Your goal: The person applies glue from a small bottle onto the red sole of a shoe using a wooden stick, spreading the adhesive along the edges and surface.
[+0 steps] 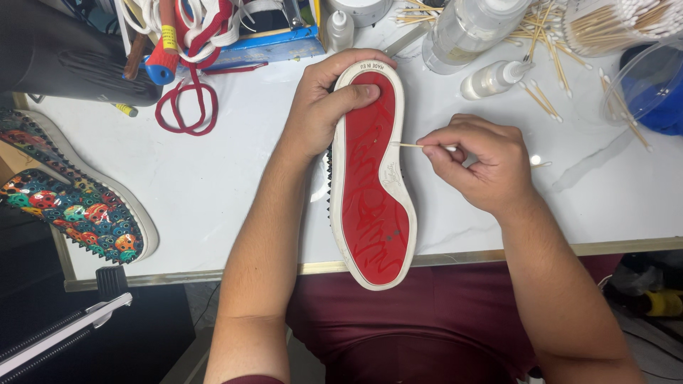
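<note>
My left hand (324, 107) grips the red-soled sneaker (371, 178); my right hand (480, 163) pinches a cotton swab (420, 146), apparently touching its white rim.

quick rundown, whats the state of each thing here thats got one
shoe: sole up, gripped at one end by left hand
cotton swab: pinched in right hand, tip on the sole's white edge
patterned shoe: lying untouched on the table
squeeze bottle: lying on its side, capped

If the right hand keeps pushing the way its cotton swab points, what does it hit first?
The right hand points its swab leftward, and the tip already sits at the white rim of the shoe sole. So the sole's edge comes first, then probably its red surface.
</note>
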